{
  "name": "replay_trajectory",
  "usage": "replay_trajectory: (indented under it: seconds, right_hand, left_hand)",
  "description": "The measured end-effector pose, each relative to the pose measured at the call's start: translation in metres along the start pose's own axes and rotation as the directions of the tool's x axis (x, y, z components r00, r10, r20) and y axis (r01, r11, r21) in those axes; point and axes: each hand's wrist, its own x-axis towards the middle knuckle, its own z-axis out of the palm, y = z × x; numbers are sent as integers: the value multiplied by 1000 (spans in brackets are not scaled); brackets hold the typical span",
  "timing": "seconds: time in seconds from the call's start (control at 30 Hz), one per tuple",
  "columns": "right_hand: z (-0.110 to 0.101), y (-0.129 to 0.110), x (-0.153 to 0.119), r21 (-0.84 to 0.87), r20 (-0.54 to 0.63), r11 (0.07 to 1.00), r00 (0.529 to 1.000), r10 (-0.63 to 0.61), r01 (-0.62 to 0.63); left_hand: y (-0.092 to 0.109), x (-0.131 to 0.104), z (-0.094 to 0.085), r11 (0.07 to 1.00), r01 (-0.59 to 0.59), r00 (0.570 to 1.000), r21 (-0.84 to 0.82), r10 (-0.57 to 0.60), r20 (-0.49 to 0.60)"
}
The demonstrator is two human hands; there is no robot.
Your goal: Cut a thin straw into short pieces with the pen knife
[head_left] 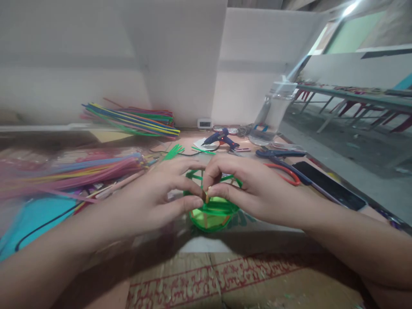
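Observation:
A small round basket-like frame (209,221) of green pipe cleaners and thin light sticks sits in the middle, its upper part partly behind my fingers. My right hand (234,184) pinches a small yellowish-tan piece (207,196), perhaps a stick end, between thumb and forefinger over the near rim. From the other side my left hand (170,189) brings its thumb and forefinger together at the same spot, touching or nearly touching that piece. What the left fingertips hold is too small and blurred to tell.
Pipe cleaner bundles (131,120) lie at the back left, with more in blurred plastic bags (106,171). Behind the frame rests a blue glue gun (220,138). To the right are a water bottle (272,111), red-and-blue handled pliers (283,169) and a phone (328,184).

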Motion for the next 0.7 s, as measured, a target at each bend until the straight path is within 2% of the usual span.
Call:
replay_trajectory:
  seconds: [0.3,0.7]
  right_hand:
    - [4,2,-3,-24,7,1000,1000,-1,1]
    - [7,5,-4,-10,-47,1000,999,-23,23]
  left_hand:
    - [2,1,8,996,92,995,-20,-91,27]
    - [4,1,11,995,90,996,-36,-90,5]
